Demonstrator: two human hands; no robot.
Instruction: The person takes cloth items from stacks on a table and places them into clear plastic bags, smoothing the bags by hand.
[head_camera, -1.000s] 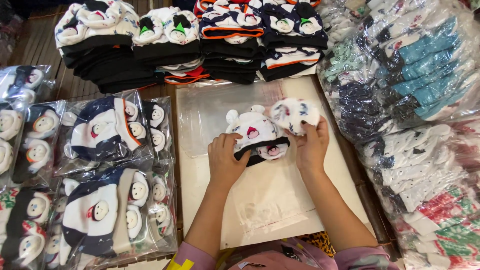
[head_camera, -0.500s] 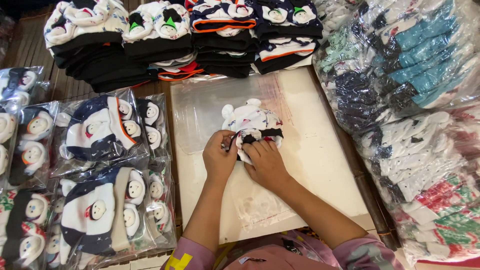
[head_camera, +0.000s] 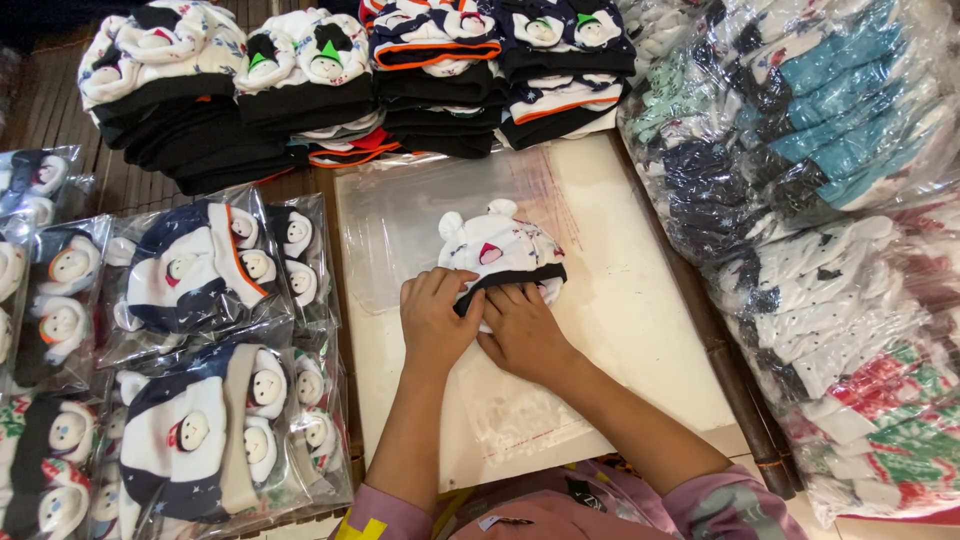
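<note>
A small white baby hat (head_camera: 497, 247) with round ears, a printed pattern and a black band lies on a clear plastic bag (head_camera: 405, 222) spread over a pale board (head_camera: 640, 330). Both hands press flat on the hat's lower edge. My left hand (head_camera: 435, 320) covers its lower left corner. My right hand (head_camera: 522, 335) lies over the black band, fingers together. Neither hand lifts the hat; its lower part is hidden under my fingers.
Stacks of folded hats (head_camera: 300, 90) line the far edge. Bagged hat sets (head_camera: 210, 270) lie at the left. Big plastic bundles of baby clothes (head_camera: 830, 150) pile up on the right. A wooden strip (head_camera: 740, 410) edges the board's right side.
A second white piece held up beside the hat a second ago is gone from sight. Both hands have come down and together, flattening the hat on the bag.
</note>
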